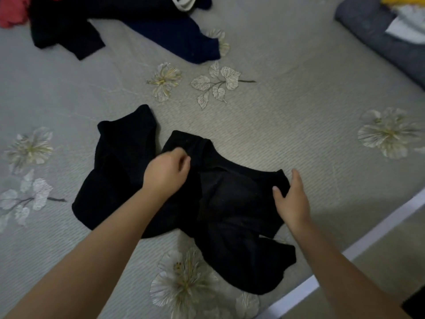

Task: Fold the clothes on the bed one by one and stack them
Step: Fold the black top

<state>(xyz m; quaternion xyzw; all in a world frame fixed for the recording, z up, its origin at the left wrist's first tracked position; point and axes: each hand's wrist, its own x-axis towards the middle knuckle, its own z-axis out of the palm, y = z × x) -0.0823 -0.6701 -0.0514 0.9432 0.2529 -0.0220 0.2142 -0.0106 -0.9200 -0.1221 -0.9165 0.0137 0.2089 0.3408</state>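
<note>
A person leans over a bed (287, 107) spread with a grey floral cover, working a crumpled black garment (230, 215) that lies near the bed's front edge, between both forearms. The left hand (166, 172) has its fingers curled onto the cloth at what looks like the neckline, pinching a fold there; the right hand (292, 199) rests at the garment's right edge with thumb and fingers closing round a corner of the fabric, though how firm that hold is cannot be told. The garment is still bunched, one sleeve-like part thrown out to the left and another lobe trailing toward the edge of the mattress. That trailing part is the likely trouble: a tug to straighten the cloth could drag it off the bed. The black fabric also hides its own seams in this dim light, so a fold may well go in crooked or trap a sleeve inside. Further back, a dark blue garment (184, 40), another black one (62, 31) and a red piece (11, 10) wait unfolded, well apart.
</note>
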